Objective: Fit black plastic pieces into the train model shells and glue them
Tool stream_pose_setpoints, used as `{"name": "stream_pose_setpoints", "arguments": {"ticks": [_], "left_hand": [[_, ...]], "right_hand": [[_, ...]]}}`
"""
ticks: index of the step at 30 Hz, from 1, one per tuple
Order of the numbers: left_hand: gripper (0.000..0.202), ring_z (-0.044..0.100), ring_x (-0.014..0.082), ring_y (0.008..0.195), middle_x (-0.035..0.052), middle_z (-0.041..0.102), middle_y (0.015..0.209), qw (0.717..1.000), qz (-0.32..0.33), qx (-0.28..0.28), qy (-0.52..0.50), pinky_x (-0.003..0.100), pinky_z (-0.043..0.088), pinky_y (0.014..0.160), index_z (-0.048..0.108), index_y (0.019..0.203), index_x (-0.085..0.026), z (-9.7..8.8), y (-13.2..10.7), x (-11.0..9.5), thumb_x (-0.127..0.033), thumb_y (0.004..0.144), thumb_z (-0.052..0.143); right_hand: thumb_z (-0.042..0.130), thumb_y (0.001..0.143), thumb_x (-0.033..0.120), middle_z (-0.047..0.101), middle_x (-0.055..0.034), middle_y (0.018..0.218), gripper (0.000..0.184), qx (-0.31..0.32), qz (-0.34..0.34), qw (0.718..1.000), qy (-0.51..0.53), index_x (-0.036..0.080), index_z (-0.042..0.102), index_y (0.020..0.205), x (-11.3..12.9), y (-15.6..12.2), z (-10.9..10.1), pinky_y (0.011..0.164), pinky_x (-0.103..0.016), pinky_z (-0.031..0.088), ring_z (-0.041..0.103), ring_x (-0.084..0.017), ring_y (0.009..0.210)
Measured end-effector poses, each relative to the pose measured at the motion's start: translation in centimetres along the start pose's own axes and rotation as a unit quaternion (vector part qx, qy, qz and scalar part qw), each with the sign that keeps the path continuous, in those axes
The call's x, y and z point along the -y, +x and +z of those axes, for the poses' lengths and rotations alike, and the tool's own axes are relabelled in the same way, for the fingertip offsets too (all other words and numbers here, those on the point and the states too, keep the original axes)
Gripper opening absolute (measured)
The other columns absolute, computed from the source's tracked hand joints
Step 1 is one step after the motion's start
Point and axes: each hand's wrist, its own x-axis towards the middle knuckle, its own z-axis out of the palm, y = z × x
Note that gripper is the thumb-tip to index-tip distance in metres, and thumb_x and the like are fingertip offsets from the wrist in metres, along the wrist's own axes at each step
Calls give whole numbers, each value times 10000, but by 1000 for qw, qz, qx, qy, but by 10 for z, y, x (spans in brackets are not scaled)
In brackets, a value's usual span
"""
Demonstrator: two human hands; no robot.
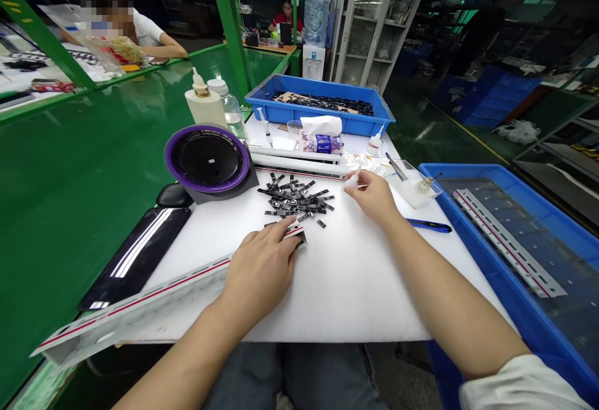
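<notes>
My left hand (262, 266) lies palm down, fingers together, pressing the near end of a long silver strip with a red line (140, 301) on the white foam pad (355, 285). My right hand (374, 195) is pinched on a small white object near its fingertips; I cannot name it. Between the hands lies a pile of several small black clips (297, 198).
A purple-rimmed round black device (208, 160) stands at the back left, with bottles (206, 104) behind it. Blue bins sit at the back (318, 107) and right (524, 241), the latter holding another strip. A blue pen (428, 226), tweezers (397, 168) and tissues (322, 135) are nearby. Other people sit far off.
</notes>
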Motion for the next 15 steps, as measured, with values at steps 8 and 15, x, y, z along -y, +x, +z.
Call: {"name": "stream_pose_setpoints", "arguments": {"ticks": [8,15], "left_hand": [[325,604,291,1190,44,506,1474,999,16,-15,26,475,527,920,703,1102,-238,4,-1,4,-252,973,405],[337,610,291,1180,31,504,1476,999,21,-23,38,482,533,926,705,1112,-237,7,0,5,-274,983,396]], "right_hand": [[709,731,315,704,-54,979,399,-44,-42,991,-123,188,636,1103,19,-5,-10,803,-345,493,642,-186,822],[671,730,321,514,37,679,255,-364,12,912,-186,182,647,942,4,4,-128,648,-309,449,503,-137,600]]}}
